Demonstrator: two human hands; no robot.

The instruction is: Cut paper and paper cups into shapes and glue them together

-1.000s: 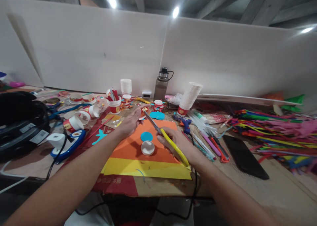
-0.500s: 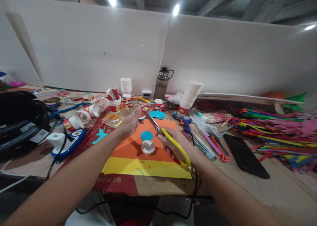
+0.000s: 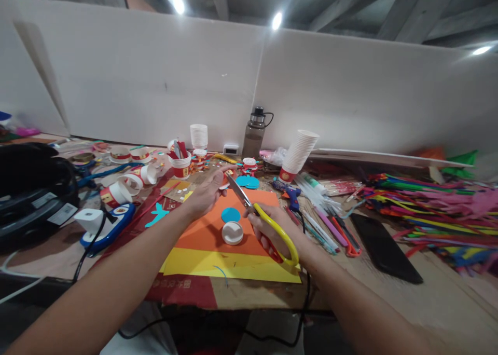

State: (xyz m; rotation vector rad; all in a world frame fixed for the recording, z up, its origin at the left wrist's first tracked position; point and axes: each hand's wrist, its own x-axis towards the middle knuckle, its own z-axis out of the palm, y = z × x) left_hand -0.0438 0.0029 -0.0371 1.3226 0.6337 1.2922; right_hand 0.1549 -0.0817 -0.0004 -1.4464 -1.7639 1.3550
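Note:
My right hand (image 3: pixel 272 225) is closed round the yellow and red handles of a pair of scissors (image 3: pixel 268 219). Their metal blades point up and left, with the tips at a small red and white paper-cup piece (image 3: pixel 229 174). That piece is pinched in my left hand (image 3: pixel 210 191), which partly hides it. Below the hands, a blue paper disc (image 3: pixel 231 215) lies on the orange paper (image 3: pixel 202 234). A white cup base (image 3: pixel 232 233) sits just in front of the disc. Under the orange paper shows a yellow sheet (image 3: pixel 187 263).
Behind the hands stand a bottle (image 3: pixel 254 132), a tall cup stack (image 3: pixel 299 155) and a cup of tools (image 3: pixel 179 165). To the right lie a glue gun (image 3: pixel 291 193), several pens, a black phone (image 3: pixel 385 247) and pipe cleaners (image 3: pixel 436 199). A power strip (image 3: pixel 111 225) lies left.
The scissors and both hands stay in nearly the same place, the handles shifting slightly. The view has tilted a little; things on the table have not moved.

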